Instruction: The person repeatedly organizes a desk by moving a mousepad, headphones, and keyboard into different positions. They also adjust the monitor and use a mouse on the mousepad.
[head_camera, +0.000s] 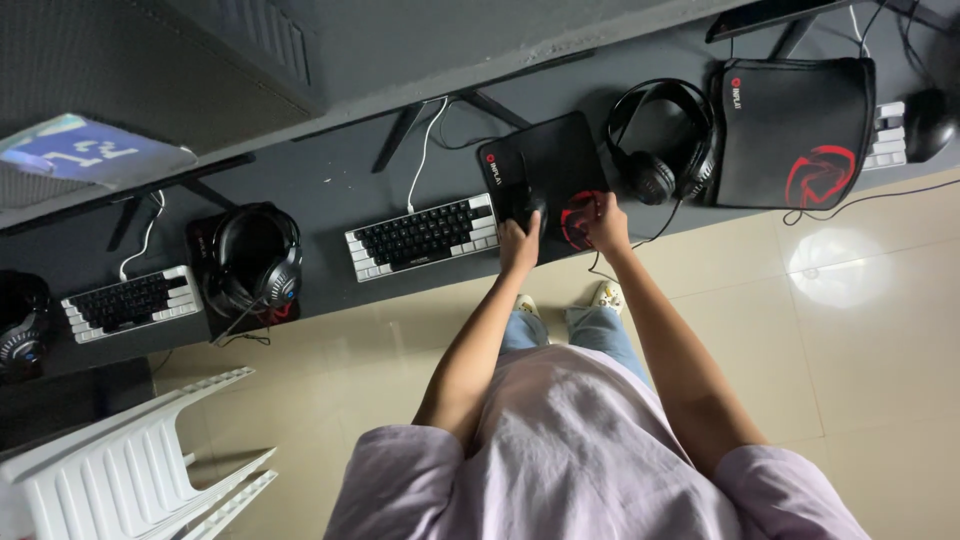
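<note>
My left hand (519, 243) wraps the black mouse (524, 205); my right hand (604, 225), at its three o'clock, pinches the mouse pad (550, 160) edge. Next, I'd lift carefully.

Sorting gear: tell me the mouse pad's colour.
Black with a red emblem, the mouse pad; head view.

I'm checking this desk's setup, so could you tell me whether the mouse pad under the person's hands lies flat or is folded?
Flat. The black mouse pad lies spread on the desk; the left hand and right hand rest at its near edge.

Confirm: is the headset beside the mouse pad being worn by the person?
No: the black headset lies on the desk right of the mouse pad, while the left hand and right hand rest on the pad.
</note>
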